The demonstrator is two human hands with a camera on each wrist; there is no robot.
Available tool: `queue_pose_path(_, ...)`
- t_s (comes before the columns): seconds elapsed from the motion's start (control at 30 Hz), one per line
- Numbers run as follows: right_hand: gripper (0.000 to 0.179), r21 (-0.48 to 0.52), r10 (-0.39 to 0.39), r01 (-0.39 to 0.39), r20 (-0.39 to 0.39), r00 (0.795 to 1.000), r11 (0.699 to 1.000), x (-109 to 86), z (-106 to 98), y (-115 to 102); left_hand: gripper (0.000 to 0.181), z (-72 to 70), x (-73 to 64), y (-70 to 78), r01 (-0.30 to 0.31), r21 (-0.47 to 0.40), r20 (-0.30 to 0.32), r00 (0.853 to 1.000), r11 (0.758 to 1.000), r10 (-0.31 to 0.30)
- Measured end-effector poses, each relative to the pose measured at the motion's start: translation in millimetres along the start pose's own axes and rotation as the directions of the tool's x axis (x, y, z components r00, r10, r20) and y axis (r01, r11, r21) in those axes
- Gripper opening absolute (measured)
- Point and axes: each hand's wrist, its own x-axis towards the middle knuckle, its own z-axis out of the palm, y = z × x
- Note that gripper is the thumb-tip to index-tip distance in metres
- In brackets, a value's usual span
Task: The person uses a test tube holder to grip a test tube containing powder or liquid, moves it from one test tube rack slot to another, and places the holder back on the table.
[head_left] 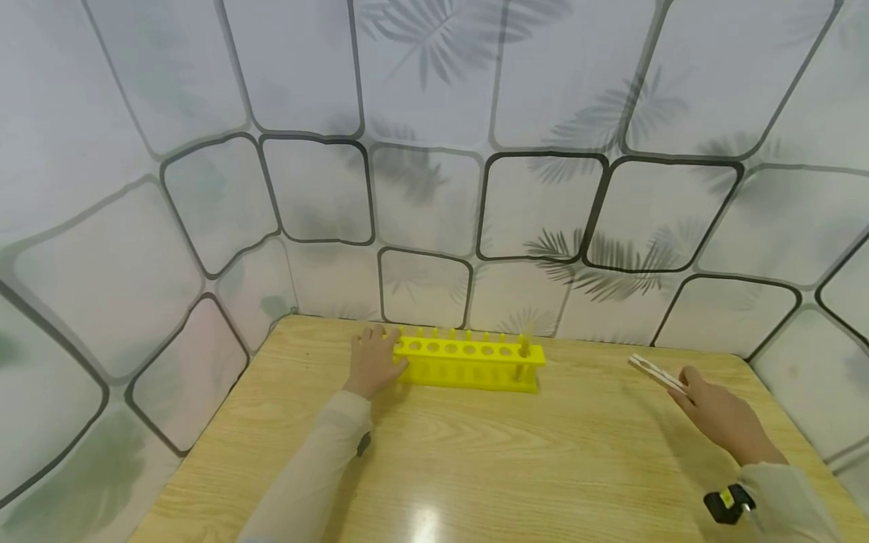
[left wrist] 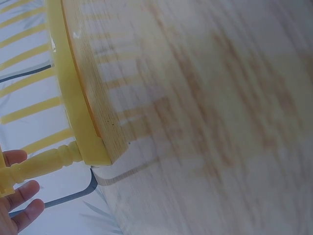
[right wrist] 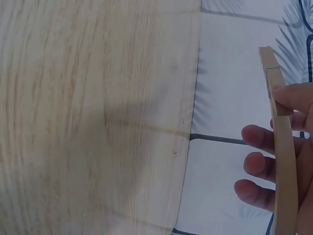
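Note:
A yellow test tube rack (head_left: 468,383) stands upright on the table, with a row of round holes and a row of pegs behind. My left hand (head_left: 372,363) grips its left end. In the left wrist view, fingertips (left wrist: 25,196) curl around the rack's end post (left wrist: 46,162). What looks like a clear test tube (head_left: 521,362) stands in the rack's rightmost hole. Off to the right, my right hand (head_left: 726,415) holds a wooden test tube clamp (head_left: 655,372) above the table. The right wrist view shows the thumb pressed on the clamp (right wrist: 286,166), the fingers behind it.
The light wood table (head_left: 462,460) reaches back to a curtain-like wall covering (head_left: 428,196) with dark outlines and leaf prints. That covering also rises along the left and right sides. A small black device (head_left: 729,504) is worn at the right wrist.

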Motion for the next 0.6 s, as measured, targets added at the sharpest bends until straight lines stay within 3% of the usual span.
queue_pose_path(0.43,0.021,0.044,0.023,-0.024,0.041,0.999,0.999,-0.4,14.3,15.8,0.047,4.4,0.3,-1.9,-0.01,0.011,-0.027,1.0,1.0,0.011)
queue_pose_path(0.6,0.023,0.083,0.065,-0.075,0.12,0.991,0.994,0.2,19.7,21.9,0.049,6.0,1.6,-2.7,-0.009,0.022,-0.02,1.0,1.0,0.009)
